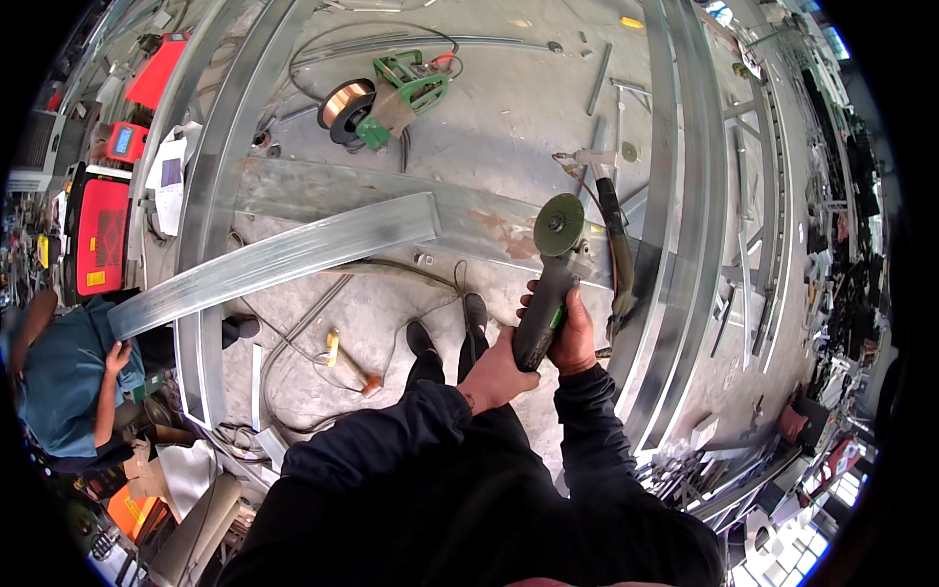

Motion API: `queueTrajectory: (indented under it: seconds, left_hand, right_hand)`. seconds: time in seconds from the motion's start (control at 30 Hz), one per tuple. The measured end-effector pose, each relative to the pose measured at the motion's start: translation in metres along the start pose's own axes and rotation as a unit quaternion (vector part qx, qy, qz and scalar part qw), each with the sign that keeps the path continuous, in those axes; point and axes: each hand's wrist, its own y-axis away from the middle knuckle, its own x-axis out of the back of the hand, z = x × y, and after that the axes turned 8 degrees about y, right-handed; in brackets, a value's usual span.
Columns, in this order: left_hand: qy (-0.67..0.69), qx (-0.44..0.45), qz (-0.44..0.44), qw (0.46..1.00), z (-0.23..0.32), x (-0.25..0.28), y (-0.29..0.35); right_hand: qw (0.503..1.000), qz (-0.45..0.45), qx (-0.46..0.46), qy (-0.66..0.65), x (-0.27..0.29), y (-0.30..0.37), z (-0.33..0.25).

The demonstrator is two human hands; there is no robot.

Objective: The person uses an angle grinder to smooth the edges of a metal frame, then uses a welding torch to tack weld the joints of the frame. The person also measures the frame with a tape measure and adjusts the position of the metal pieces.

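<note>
An angle grinder (544,311) with a dark body and a round greenish disc (559,225) is held out in front of me, disc end pointing away. My left hand (497,374) is closed around the rear of its body. My right hand (573,333) wraps the body from the right, a little farther forward. Beyond the disc lies a wide metal beam (469,220) with rusty patches. A second galvanised channel (284,256) slants across it to the left, where a co-worker (68,382) in a teal shirt has a hand at its end.
Long steel rails (690,196) run along the right, and others (220,176) along the left. A wire spool (347,106) on a green frame stands far off. A welding torch (608,196) hangs near the right rails. A yellow-handled tool (347,362) and cables lie by my feet.
</note>
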Motion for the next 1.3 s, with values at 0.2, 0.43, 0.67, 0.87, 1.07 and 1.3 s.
queueTrajectory:
  seconds: [0.2, 0.43, 0.67, 0.87, 1.07, 1.3]
  left_hand:
    - [-0.058, -0.034, -0.006, 0.998, -0.006, -0.006, -0.004]
    - [-0.082, -0.034, -0.021, 0.996, -0.007, -0.004, -0.004]
    - [-0.085, -0.029, -0.037, 0.995, -0.012, 0.002, -0.002]
    - [-0.048, -0.01, -0.075, 0.996, -0.011, 0.018, -0.001]
    - [-0.208, 0.043, -0.221, 0.952, 0.004, 0.106, -0.024]
    - [-0.679, -0.051, 0.235, 0.693, -0.028, 0.297, -0.055]
  right_hand:
    - [0.999, 0.044, 0.011, -0.015, 0.006, 0.002, 0.012]
    - [0.991, 0.109, -0.024, -0.074, 0.007, 0.0, 0.013]
    - [0.993, 0.057, -0.066, -0.084, 0.011, 0.002, 0.018]
    - [0.992, -0.049, -0.04, -0.11, -0.003, 0.003, 0.016]
    - [0.999, 0.02, -0.036, 0.002, -0.001, -0.001, 0.023]
    - [0.981, 0.099, -0.049, 0.161, -0.007, 0.009, 0.008]
